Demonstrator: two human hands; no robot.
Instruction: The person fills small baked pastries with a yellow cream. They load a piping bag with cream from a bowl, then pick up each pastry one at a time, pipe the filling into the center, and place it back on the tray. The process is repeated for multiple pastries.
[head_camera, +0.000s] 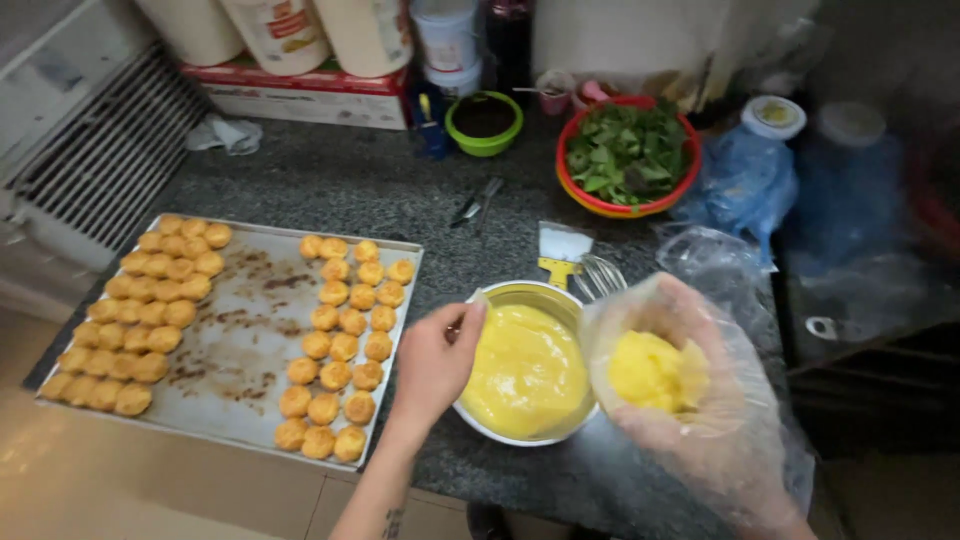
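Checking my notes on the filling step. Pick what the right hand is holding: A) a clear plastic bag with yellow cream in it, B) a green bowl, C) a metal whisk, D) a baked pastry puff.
A: the right hand cups a clear plastic bag with a lump of yellow cream inside, beside the metal bowl of the same cream.

A dark speckled table (350, 185) is carrying a baking tray (235, 350) at the near left, a steel bowl (520, 295) at the near right, and green (484, 123) and red (628, 155) bowls sitting far.
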